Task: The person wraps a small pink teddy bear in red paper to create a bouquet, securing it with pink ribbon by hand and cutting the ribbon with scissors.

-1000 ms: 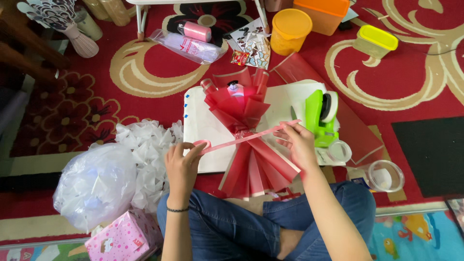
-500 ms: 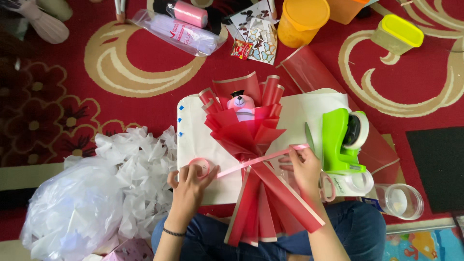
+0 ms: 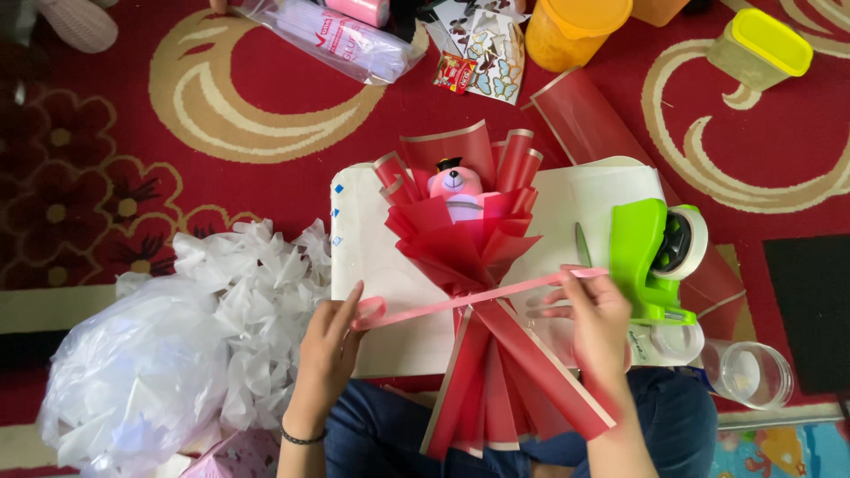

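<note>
Red patterned carpet [image 3: 106, 177] with a white board [image 3: 381, 265] and a red bouquet [image 3: 469, 257] lying on it.
The left hand [image 3: 328, 341] and right hand [image 3: 598, 319] each pinch an end of the pink ribbon [image 3: 469, 301] across the bouquet's neck. The orange tub [image 3: 575, 31] is lidded and the clear cup [image 3: 748, 372] seems empty. The ribbon is stretched wider than before.

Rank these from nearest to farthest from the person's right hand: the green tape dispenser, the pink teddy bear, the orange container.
From the right hand:
1. Green tape dispenser, just beside it, to the right.
2. Pink teddy bear, above, in the red bouquet.
3. Orange container, at the top edge.
</note>
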